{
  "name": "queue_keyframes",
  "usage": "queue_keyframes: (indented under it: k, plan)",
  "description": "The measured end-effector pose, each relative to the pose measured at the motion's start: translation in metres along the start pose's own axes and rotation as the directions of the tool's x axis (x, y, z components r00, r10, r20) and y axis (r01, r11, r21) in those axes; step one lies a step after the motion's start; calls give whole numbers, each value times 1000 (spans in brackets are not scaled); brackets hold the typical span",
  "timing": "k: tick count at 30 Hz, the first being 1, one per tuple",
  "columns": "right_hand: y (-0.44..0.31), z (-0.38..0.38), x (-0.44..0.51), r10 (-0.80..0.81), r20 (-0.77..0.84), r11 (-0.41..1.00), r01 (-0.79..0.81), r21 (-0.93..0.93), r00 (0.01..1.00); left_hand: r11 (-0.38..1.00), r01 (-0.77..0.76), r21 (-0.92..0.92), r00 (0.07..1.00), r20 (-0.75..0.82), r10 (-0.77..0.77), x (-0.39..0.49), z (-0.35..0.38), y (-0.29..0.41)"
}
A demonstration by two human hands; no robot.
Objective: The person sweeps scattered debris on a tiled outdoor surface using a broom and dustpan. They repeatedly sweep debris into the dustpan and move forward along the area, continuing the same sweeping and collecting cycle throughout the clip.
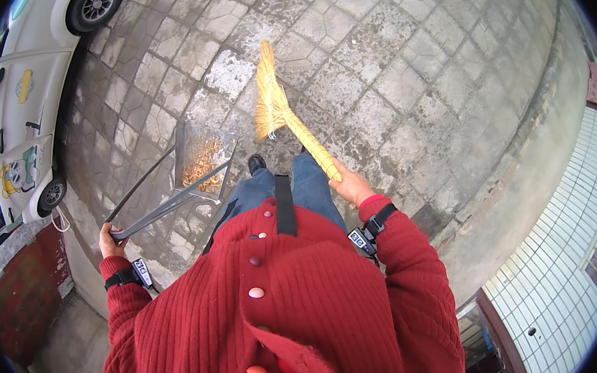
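My right hand (pixel 351 184) grips the end of the yellow wrapped handle of a straw broom (pixel 306 136). The broom's bristles point away from me over the paving, in front of my legs. At the lower left, my left hand (pixel 112 241) is closed around the grey handle of a metal dustpan (pixel 178 148). The dustpan's pan is to the left of my feet, with brown dry leaves or scraps (pixel 202 164) inside. Its handle bars run from the pan's sides to my left hand.
A light-coloured car (pixel 36 53) with cartoon stickers stands along the left. Worn, patterned paving slabs (pixel 338 50) cover the ground. A concrete strip (pixel 512 207) and a white tiled wall (pixel 544 264) run along the right. A red painted surface (pixel 24 295) lies at the lower left.
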State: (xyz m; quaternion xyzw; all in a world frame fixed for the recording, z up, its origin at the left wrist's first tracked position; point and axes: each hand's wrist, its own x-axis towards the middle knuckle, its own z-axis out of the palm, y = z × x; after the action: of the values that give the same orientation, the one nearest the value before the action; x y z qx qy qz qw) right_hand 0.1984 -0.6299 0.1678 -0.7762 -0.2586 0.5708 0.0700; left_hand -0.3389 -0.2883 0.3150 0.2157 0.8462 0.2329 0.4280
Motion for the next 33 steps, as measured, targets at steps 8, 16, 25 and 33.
queue_keyframes:
  k: [8, 16, 25, 33]
  plan:
    - [58, -40, 50, 35, -192, 975, -75, -208, 981, 998, -48, 26, 999, -8, 49, -16, -10, -31]
    - [74, -93, 40, 48, -440, 998, -28, 52, 897, 997, -72, 36, 996, -41, 73, -28, -7, -38]
    - [50, -17, -17, -73, -87, 997, 69, -43, 994, 991, -132, 17, 991, -2, 132, -42, 21, -19]
    - [90, -61, 15, 14, -242, 950, -88, -298, 970, 978, -204, 46, 974, 109, 198, -63, 59, 17]
